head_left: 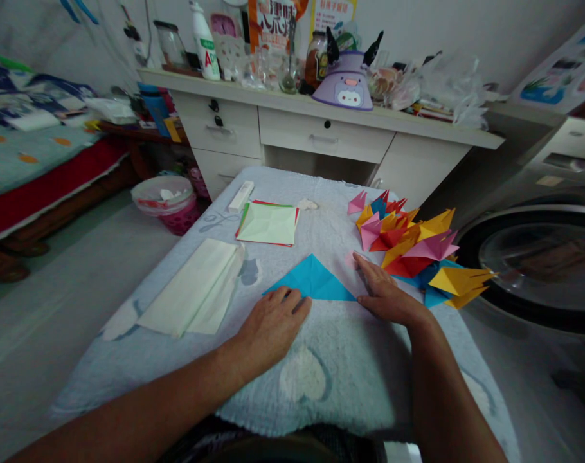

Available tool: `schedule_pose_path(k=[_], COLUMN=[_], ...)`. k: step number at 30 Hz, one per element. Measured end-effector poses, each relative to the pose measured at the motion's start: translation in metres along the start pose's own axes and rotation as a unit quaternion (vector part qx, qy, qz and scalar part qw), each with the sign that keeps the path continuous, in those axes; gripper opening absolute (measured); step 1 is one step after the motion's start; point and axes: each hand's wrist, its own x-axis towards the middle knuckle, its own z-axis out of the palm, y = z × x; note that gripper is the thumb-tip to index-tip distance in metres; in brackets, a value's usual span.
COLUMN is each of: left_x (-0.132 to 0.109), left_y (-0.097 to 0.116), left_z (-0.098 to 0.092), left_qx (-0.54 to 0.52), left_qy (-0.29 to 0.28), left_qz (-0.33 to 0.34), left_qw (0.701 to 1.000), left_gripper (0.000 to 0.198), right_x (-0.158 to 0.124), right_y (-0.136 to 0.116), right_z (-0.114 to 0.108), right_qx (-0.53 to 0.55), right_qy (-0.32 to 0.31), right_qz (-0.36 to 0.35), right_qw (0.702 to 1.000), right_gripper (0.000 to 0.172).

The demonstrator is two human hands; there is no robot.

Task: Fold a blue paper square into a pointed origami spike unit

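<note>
Hands [273,325] press unmarked blue paper [314,280].

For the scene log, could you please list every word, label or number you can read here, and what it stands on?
"A": a large red letter, the only one legible on the white bottle on the desk.
Orange poster on the wall: large characters, too blurred to read.
Yellow notice beside it: red print, too small to read.
Blue folded paper under the hands: no text.

Blue paper triangle [314,281]: folded flat, apex pointing away, long edge nearest the person, lying just left of the pile of folded paper pieces [413,247].
</note>
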Motion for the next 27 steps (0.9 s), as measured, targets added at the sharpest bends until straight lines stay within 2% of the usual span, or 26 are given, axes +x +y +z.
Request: schedule_pose_path(k=[4,7,9,11,13,15,20,24,27], left_x=[0.003,0.009,0.015,0.022,0.028,0.031,0.033,0.033,0.032], left_y=[-0.001,-0.009,-0.018,-0.027,-0.034,-0.037,-0.035,-0.035,-0.038], left_z=[-0.012,-0.023,-0.025,-0.022,-0.014,-0.006,0.003,0.003,0.006], left_qx=[-0.015,-0.060,-0.104,-0.143,-0.155,-0.162,-0.186,-0.214,-0.223], left_qy=[-0.023,-0.039,-0.021,0.026,0.072,0.087,0.101,0.113,0.112], left_qz=[-0.005,-0.002,-0.004,-0.036,-0.092,-0.134,-0.139,-0.142,-0.144], left_qw=[1.000,0.997,0.994,0.989,0.981,0.974,0.967,0.960,0.958], left_gripper=[0.029,0.018,0.020,0.033,0.050,0.057,0.054,0.048,0.047], right_x=[0.004,0.008,0.010,0.012,0.014,0.016,0.018,0.016,0.014], right_y=[0.001,-0.005,-0.012,-0.020,-0.025,-0.029,-0.032,-0.035,-0.034], right_z=[-0.003,-0.004,-0.002,0.003,0.008,0.013,0.014,0.009,0.007], right_qx=[0.080,0.147,0.166,0.167,0.143,0.106,0.079,0.167,0.277], right_qy=[0.061,0.131,0.152,0.144,0.127,0.119,0.105,0.101,0.104], right_qz=[0.008,0.014,0.012,-0.012,-0.040,-0.051,-0.077,-0.076,-0.005], right_qw=[0.995,0.980,0.974,0.975,0.981,0.986,0.988,0.978,0.955], right_gripper=[0.086,0.061,0.040,0.031,0.033,0.035,0.031,0.027,0.034])
